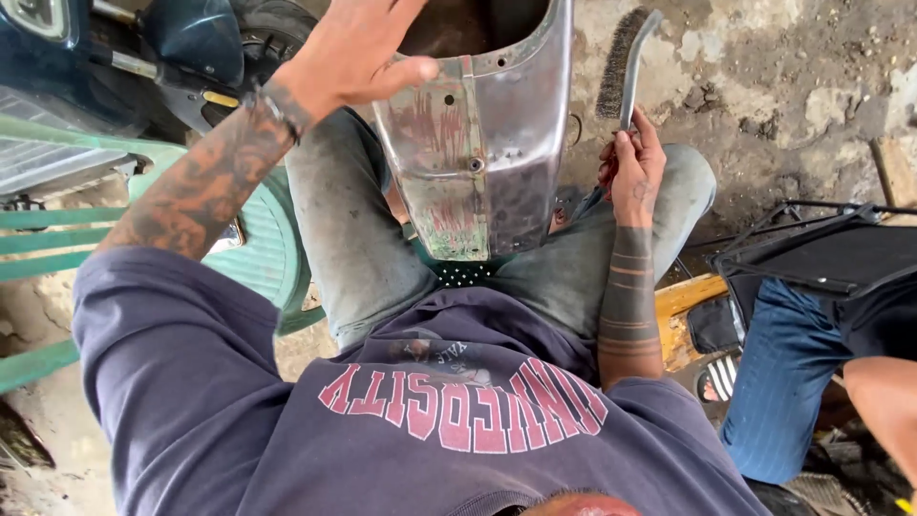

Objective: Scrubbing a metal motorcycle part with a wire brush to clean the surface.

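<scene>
A bare metal fender-like shell (497, 134), grey with worn red and green paint traces, stands upright between my knees. My left hand (353, 48) grips its upper left edge, thumb pressed on the outer face. My right hand (638, 172) holds the handle of a wire brush (623, 62), bristles pointing up and left, just to the right of the shell and apart from it. I sit with grey trousers (353, 239) and a dark sweatshirt.
A green plastic chair (258, 248) stands at my left, with a dark motorcycle (143, 48) behind it. Another person in blue trousers (783, 363) sits at the right beside a black frame (821, 253). Cracked concrete floor (783, 86) lies ahead.
</scene>
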